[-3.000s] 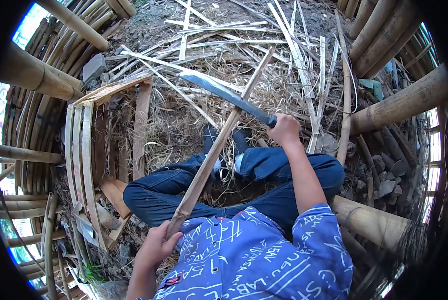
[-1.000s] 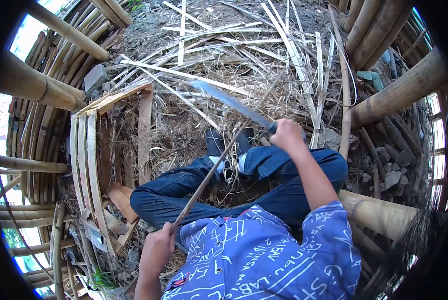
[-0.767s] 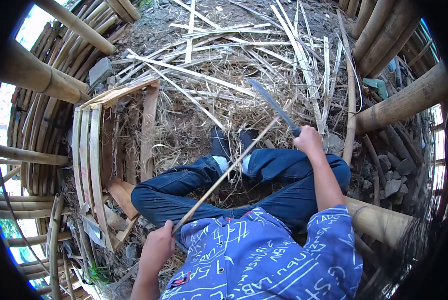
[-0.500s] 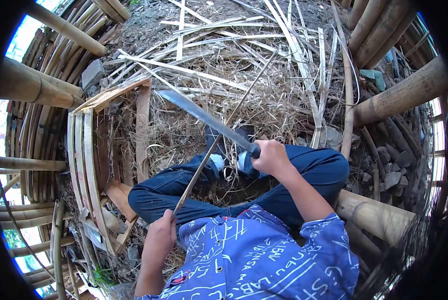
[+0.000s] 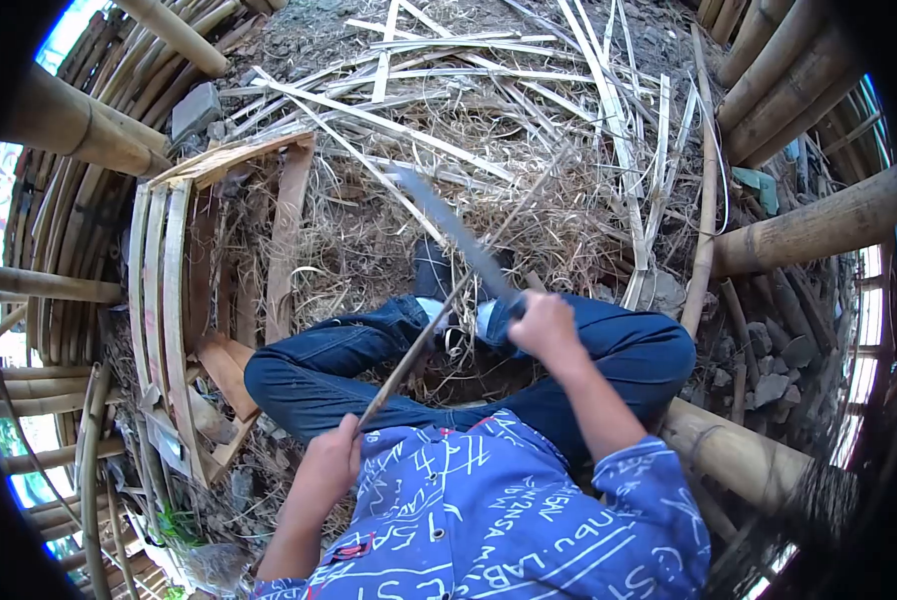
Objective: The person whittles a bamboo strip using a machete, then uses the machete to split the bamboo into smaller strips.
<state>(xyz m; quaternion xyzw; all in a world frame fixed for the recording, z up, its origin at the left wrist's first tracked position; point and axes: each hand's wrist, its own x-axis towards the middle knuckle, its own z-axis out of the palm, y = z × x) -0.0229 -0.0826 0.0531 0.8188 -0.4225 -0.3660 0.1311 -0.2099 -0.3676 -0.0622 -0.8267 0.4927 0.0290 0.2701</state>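
My right hand (image 5: 546, 325) is wrapped round the dark handle of a long blade (image 5: 459, 235), which points up and to the left. In my left hand (image 5: 332, 455) is the lower end of a thin bamboo strip (image 5: 409, 358). The strip slants up to the right over my crossed legs, and its far end is blurred. Blade and strip cross above my feet; whether they touch cannot be made out.
A wooden crate (image 5: 179, 270) lies at the left. Pale split strips (image 5: 389, 120) and shavings (image 5: 349, 240) cover the ground ahead. Thick bamboo poles (image 5: 809, 225) stand at both sides, with rubble (image 5: 774, 375) at the right.
The blade has swung to a steeper angle, its tip moving right. Both hands still hold their things. The whole view has shifted slightly.
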